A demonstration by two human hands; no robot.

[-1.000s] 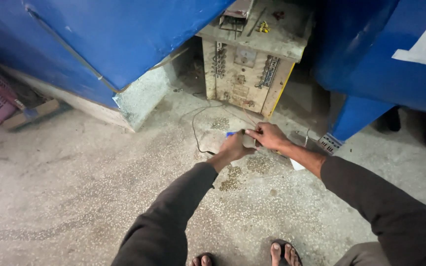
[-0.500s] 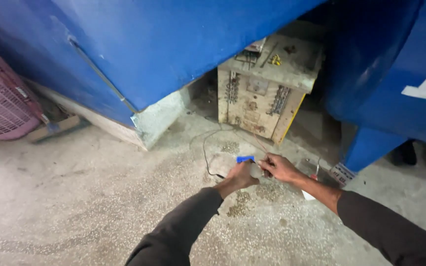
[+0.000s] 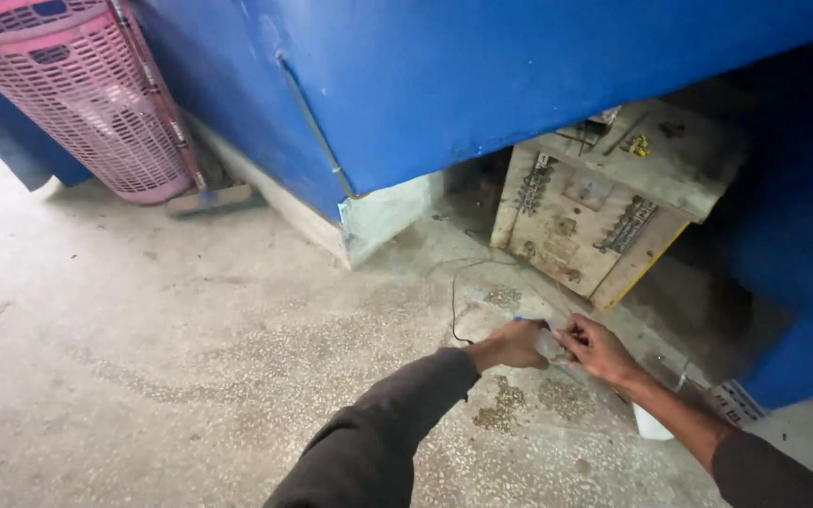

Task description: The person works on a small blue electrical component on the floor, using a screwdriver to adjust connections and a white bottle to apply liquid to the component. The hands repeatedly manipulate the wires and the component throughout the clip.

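As my view swings left, my hands stay joined over the floor (image 3: 190, 376).
My left hand (image 3: 512, 344) and right hand (image 3: 596, 348) pinch a small clear piece with a blue tip (image 3: 548, 341); a thin wire (image 3: 454, 301) curls toward the grimy box (image 3: 604, 207), and a pink slatted basket (image 3: 96, 103) is now in sight.

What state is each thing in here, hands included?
Left hand: closed around a small object with a blue tip; what it is cannot be told.
Right hand: fingers pinching the same object.
Thin wire: slack, looping across the floor.
Old metal box: standing tilted, dirty.
Pink basket: tipped, leaning against the blue wall.
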